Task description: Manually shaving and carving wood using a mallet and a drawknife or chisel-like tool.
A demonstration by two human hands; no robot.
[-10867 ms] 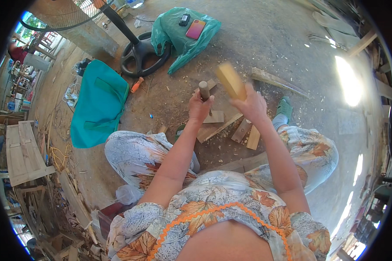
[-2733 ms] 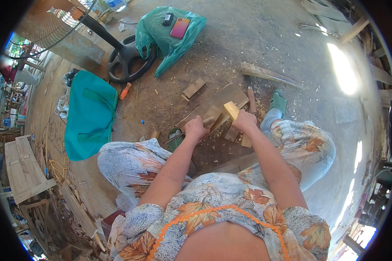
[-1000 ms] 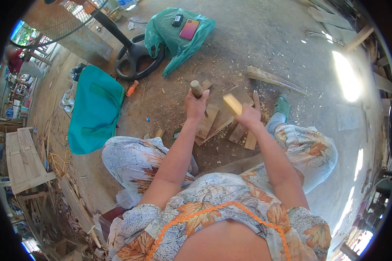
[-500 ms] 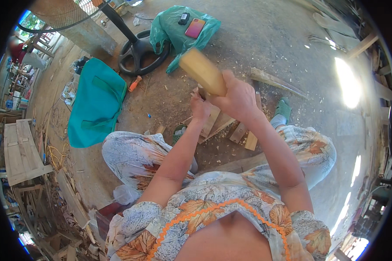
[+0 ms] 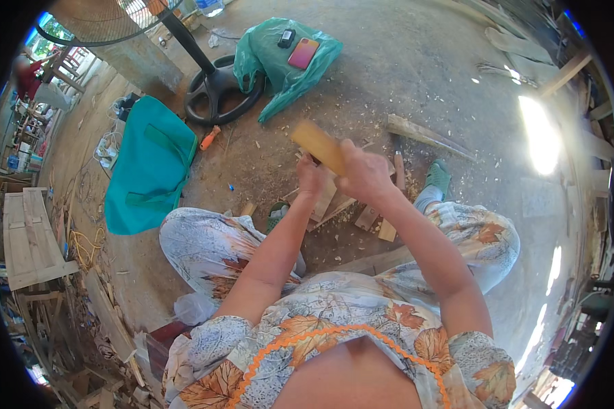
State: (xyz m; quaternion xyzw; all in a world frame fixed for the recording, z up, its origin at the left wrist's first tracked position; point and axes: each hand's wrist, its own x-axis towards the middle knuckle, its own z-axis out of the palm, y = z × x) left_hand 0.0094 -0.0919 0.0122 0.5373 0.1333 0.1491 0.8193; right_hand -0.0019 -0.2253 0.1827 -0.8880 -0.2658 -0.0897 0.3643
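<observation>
My right hand (image 5: 367, 176) is closed around one end of a thick, yellowish wooden block (image 5: 314, 142), which slants up to the left and is slightly blurred. Just left of it, my left hand (image 5: 312, 178) is a closed fist; a small dark end shows at its top, but the rest of what it grips is hidden. Below the hands lie wooden pieces, among them a short board (image 5: 324, 199) and another with a round mark (image 5: 367, 217). Beside my right wrist, a wooden-handled tool (image 5: 399, 167) with a dark metal end lies among them.
My feet in green slippers (image 5: 439, 176) flank the work. A long wood strip (image 5: 430, 135) lies beyond. Leftward are an orange-handled tool (image 5: 210, 138), a teal bag (image 5: 150, 167) and a fan's round base (image 5: 218, 97). A green plastic bag (image 5: 320, 67) carries a phone (image 5: 303, 53). Shavings litter the floor.
The wooden block and my right hand have come down, bringing the block lower over my left fist. The wooden-handled tool by my right wrist is now more exposed. My left hand stays almost in place.
</observation>
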